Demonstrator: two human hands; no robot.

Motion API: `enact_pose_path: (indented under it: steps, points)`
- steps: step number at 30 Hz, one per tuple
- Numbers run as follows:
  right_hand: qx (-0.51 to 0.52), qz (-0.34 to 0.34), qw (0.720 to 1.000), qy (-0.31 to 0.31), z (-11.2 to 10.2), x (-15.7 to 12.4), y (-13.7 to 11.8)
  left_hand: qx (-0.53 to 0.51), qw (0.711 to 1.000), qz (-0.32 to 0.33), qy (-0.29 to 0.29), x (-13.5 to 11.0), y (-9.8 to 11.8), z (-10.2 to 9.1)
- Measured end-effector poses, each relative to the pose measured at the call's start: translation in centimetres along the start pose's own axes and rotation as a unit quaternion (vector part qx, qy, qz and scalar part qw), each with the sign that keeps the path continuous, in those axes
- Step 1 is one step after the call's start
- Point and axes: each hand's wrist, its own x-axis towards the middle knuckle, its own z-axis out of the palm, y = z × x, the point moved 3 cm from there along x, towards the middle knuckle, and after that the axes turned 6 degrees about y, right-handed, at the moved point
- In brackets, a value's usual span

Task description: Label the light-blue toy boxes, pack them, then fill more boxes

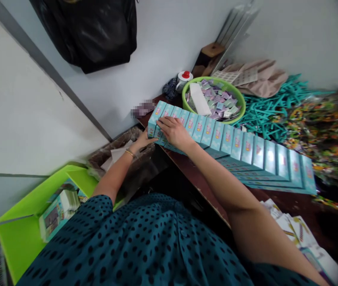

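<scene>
A long row of light-blue printed boxes (228, 137) stands packed side by side along the dark red table. At its far left end, my left hand (145, 140) grips the low near corner of the end box (156, 113), the thumb pointing toward the row. My right hand (174, 133) lies over the tops of the boxes just beside it. Its fingers are bent and pressed onto the box edges, with the fingertips near the seam after the end box. Part of the box fronts is hidden behind my right hand and forearm.
Behind the row stands a green basin (243, 104) of small packets, with a white lidded mug (183, 79) beside it. Teal strips (264, 115) and shiny wrapped pieces (320, 135) pile up right. Leaflets (296, 230) lie at the near edge; a green box (20, 242) sits lower left.
</scene>
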Motion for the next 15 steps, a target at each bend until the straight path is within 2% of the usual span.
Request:
enact_pose_path:
  steps: [5,10,13,15]
  points:
    - [-0.022,0.008,1.000,-0.019,-0.1,0.3,-0.7,0.009,1.000,-0.015,0.003,0.1,0.0,-0.1]
    - [-0.044,0.031,0.998,-0.037,0.0,0.7,-2.8,0.035,0.998,-0.058,0.009,0.4,1.2,-0.6]
    - [-0.033,0.047,0.998,0.020,-1.2,-2.1,-3.6,0.051,0.997,-0.060,-0.006,0.5,2.8,-1.0]
    - [-0.048,0.099,0.989,0.098,-3.6,-6.1,-2.2,0.060,0.996,-0.061,-0.024,0.8,3.9,-1.4]
